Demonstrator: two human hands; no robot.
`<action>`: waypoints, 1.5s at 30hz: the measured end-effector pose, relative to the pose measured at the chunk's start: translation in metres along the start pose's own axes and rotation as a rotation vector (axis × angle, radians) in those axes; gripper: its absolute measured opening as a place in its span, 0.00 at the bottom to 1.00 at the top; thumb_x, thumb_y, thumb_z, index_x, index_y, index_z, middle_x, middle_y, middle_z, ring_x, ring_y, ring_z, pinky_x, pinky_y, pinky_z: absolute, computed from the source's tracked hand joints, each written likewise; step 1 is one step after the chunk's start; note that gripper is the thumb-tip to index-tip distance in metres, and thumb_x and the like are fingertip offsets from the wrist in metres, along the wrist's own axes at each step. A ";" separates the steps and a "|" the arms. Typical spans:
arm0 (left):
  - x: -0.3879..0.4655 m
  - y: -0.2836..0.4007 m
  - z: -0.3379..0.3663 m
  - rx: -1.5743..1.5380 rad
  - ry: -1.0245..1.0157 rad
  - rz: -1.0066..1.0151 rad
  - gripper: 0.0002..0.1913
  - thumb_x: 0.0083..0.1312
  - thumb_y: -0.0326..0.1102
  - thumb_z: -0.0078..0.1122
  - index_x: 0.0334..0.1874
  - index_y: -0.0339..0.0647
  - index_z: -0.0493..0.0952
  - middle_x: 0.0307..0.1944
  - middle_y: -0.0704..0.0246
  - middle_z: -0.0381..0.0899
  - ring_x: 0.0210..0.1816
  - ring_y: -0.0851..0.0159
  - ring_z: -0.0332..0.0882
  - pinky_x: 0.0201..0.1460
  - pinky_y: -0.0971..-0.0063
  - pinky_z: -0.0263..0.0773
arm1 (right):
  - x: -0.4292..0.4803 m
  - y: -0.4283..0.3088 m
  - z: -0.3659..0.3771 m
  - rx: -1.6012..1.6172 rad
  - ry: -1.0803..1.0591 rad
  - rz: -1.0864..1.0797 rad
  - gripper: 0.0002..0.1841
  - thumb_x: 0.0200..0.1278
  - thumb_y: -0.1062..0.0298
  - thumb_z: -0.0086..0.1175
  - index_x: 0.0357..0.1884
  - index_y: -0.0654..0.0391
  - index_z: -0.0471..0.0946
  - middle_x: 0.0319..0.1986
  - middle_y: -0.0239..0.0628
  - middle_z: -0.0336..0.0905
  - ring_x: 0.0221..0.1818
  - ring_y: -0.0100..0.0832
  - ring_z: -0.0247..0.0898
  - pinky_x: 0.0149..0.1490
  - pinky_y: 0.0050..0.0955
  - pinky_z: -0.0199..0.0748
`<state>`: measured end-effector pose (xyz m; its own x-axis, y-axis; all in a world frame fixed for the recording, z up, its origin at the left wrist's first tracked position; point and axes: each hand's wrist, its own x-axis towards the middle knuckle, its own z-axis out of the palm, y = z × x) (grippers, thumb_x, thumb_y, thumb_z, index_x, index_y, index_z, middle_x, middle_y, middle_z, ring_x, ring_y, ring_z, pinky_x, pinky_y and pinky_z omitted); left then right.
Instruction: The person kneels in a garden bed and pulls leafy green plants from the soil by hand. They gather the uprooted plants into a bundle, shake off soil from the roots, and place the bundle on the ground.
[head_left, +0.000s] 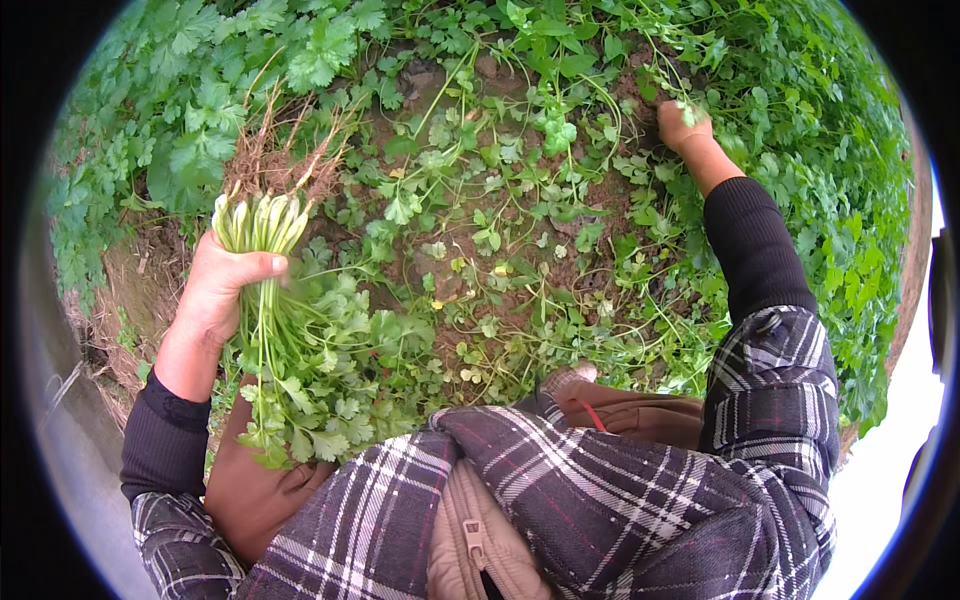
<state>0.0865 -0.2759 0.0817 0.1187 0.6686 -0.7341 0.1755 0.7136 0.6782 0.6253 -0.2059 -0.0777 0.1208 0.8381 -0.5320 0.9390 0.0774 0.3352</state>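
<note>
On the left, my left hand (225, 281) is closed around a bunch of uprooted leafy herb plants (262, 225), likely cilantro or celery. Its brown roots point up and away from me, the pale stem bases sit together above my thumb, and the green leaves hang over my knee. My right hand (681, 126) reaches out to the upper right, low among the growing plants at bare soil. Its fingers are curled and partly hidden; a leafy sprig (686, 109) lies in front of them, and whether they grip a stem cannot be told.
Dense green plants (810, 180) stand along the right side, with more leafy plants (165, 112) at the upper left. Low, trampled-looking sprigs (487, 240) and brown soil lie between my hands. Dry soil (146, 262) and a grey edge (82, 427) border the left.
</note>
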 end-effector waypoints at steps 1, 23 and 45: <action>0.003 -0.001 -0.001 -0.017 -0.002 0.003 0.20 0.44 0.22 0.66 0.41 0.34 0.74 0.31 0.69 0.79 0.26 0.71 0.76 0.31 0.77 0.73 | 0.001 -0.004 -0.003 -0.059 -0.017 0.049 0.12 0.57 0.65 0.46 0.38 0.55 0.79 0.40 0.41 0.79 0.44 0.42 0.75 0.48 0.36 0.72; -0.026 0.005 0.009 -0.006 -0.040 0.056 0.21 0.43 0.22 0.65 0.43 0.34 0.74 0.32 0.68 0.79 0.28 0.70 0.76 0.32 0.77 0.73 | -0.002 -0.008 0.001 -0.116 -0.021 -0.070 0.11 0.52 0.62 0.48 0.32 0.53 0.80 0.32 0.39 0.81 0.37 0.39 0.77 0.41 0.35 0.71; -0.080 0.022 0.002 -0.154 -0.032 0.226 0.17 0.48 0.23 0.63 0.43 0.35 0.75 0.32 0.69 0.78 0.30 0.70 0.76 0.37 0.76 0.73 | -0.188 -0.159 -0.156 1.815 -0.098 -0.610 0.13 0.57 0.66 0.58 0.39 0.64 0.75 0.23 0.34 0.78 0.21 0.19 0.70 0.27 0.18 0.68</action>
<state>0.0829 -0.3138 0.1552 0.1691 0.8095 -0.5622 -0.0094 0.5717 0.8204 0.4028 -0.2920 0.0903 -0.3524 0.8851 -0.3039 0.0065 -0.3225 -0.9466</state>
